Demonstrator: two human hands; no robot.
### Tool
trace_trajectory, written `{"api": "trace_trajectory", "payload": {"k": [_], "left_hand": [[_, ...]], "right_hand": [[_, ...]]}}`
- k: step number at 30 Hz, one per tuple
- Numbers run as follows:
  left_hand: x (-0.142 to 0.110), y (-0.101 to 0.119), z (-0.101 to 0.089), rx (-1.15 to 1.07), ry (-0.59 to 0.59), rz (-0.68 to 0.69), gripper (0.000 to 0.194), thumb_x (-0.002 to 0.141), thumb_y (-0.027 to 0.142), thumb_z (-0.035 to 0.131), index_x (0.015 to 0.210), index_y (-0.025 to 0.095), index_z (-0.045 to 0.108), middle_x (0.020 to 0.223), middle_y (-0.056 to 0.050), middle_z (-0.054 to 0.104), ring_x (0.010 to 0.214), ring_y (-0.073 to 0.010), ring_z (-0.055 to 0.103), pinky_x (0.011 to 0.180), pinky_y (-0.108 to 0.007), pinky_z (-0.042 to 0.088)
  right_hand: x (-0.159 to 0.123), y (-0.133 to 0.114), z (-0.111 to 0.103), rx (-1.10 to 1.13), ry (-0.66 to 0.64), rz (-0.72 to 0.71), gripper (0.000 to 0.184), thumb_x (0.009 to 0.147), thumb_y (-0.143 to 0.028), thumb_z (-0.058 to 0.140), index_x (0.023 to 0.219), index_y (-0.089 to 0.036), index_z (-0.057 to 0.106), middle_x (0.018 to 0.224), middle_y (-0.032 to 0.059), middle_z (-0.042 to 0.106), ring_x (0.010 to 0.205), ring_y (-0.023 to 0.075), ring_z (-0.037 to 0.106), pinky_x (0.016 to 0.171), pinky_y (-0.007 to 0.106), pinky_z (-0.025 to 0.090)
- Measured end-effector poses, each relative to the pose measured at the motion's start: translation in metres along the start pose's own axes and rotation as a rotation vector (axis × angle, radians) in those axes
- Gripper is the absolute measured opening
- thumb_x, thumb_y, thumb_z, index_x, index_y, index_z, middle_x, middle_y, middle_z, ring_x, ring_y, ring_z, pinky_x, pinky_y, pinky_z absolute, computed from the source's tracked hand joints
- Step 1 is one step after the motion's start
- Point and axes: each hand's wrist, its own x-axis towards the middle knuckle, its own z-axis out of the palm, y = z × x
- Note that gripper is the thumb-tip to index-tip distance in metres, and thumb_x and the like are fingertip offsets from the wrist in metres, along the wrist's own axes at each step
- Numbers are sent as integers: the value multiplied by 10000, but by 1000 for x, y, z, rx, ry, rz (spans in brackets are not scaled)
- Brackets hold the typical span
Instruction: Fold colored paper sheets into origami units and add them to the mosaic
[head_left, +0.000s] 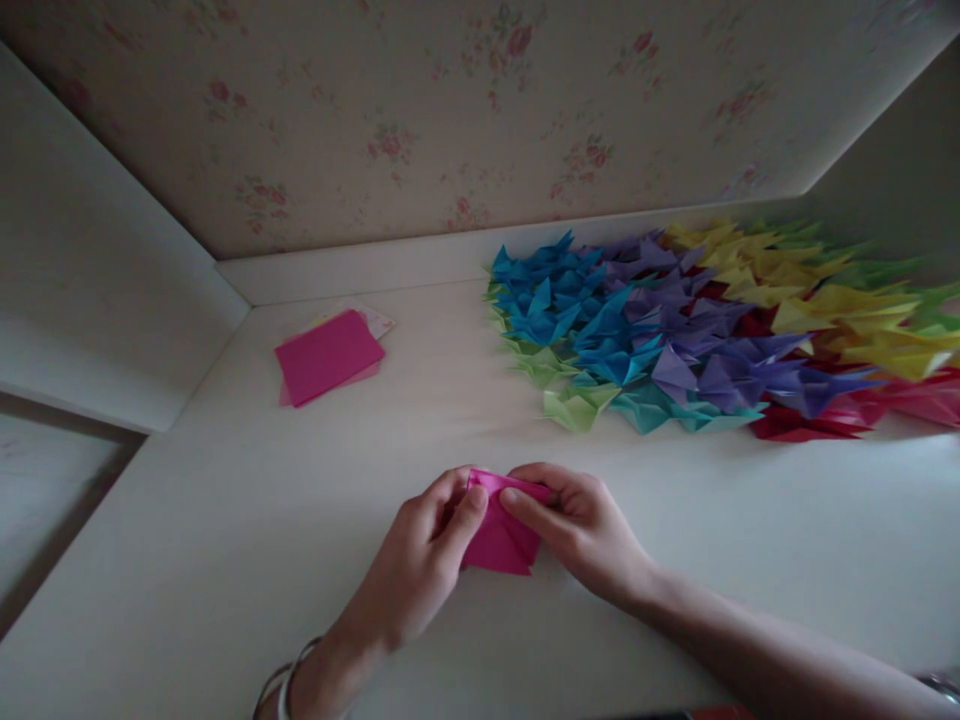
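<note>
A partly folded pink paper rests on the white table in front of me. My left hand pinches its left edge with thumb and fingers closed. From the right, my right hand presses and grips the paper's top edge, fingers curled on it. Thin bracelets circle my left wrist.
A small stack of pink square paper sheets lies at the back left. A big heap of folded paper cranes in blue, purple, green, yellow and red spreads over the back right. A floral wall stands behind the table.
</note>
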Motion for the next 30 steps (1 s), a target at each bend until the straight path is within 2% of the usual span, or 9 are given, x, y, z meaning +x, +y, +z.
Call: {"api": "trace_trajectory", "payload": {"k": [2, 5, 8, 11, 14, 20, 25, 30], "left_hand": [[1, 0, 3, 128, 43, 36, 329, 996, 458, 452, 902, 201, 634, 716, -14, 629, 641, -170, 562, 592, -257, 427], [0, -1, 6, 227, 88, 49, 314, 1010, 426, 423, 845, 210, 579, 659, 12, 571, 603, -160, 523, 580, -256, 394], [-2, -1, 4, 171, 58, 45, 327, 1021, 426, 400, 815, 217, 543, 655, 27, 536, 609, -148, 488, 568, -243, 372], [-3, -2, 3, 111, 7, 43, 367, 1023, 453, 389, 766, 217, 503, 639, 38, 495, 592, -137, 443, 551, -240, 348], [-3, -3, 3, 89, -31, 45, 372, 1023, 463, 386, 781, 213, 516, 652, 31, 505, 596, -138, 446, 551, -244, 348], [-2, -3, 6, 98, -28, 56, 375, 1028, 462, 378, 785, 214, 521, 658, 25, 523, 594, -138, 453, 567, -251, 358], [-2, -6, 6, 90, 6, 58, 349, 1025, 443, 397, 813, 209, 545, 674, 18, 545, 605, -138, 470, 565, -244, 364], [0, -7, 1, 34, 23, 25, 351, 1013, 464, 419, 786, 212, 510, 664, 32, 496, 612, -135, 462, 555, -234, 360]], "right_hand": [[-1, 2, 1, -47, -20, -1, 275, 882, -424, 669, 874, -161, 749, 772, 39, 688, 676, 166, 581, 584, 252, 442], [-1, 3, 1, -51, -43, 20, 280, 890, -421, 657, 882, -158, 754, 762, 34, 685, 654, 153, 565, 565, 241, 426], [-1, 2, 0, -60, -99, 39, 277, 893, -412, 655, 872, -152, 748, 729, 23, 666, 626, 136, 541, 539, 229, 400], [-1, 1, 0, -55, -143, 63, 219, 808, -360, 757, 899, -162, 734, 734, 6, 660, 613, 125, 530, 530, 217, 396], [-1, 0, 1, -34, -140, 94, 239, 743, -308, 808, 911, -166, 716, 720, -9, 640, 589, 114, 511, 523, 213, 393], [0, 0, 2, 143, -165, 155, 296, 711, -314, 837, 888, -153, 663, 678, -22, 599, 554, 98, 475, 499, 209, 349], [0, -2, -3, 175, -190, 164, 273, 754, -315, 810, 924, -142, 684, 717, -8, 628, 590, 105, 503, 523, 212, 351], [1, -7, -8, 232, -278, 148, 243, 865, -347, 700, 995, -151, 762, 856, 38, 715, 765, 159, 608, 697, 261, 446]]}}
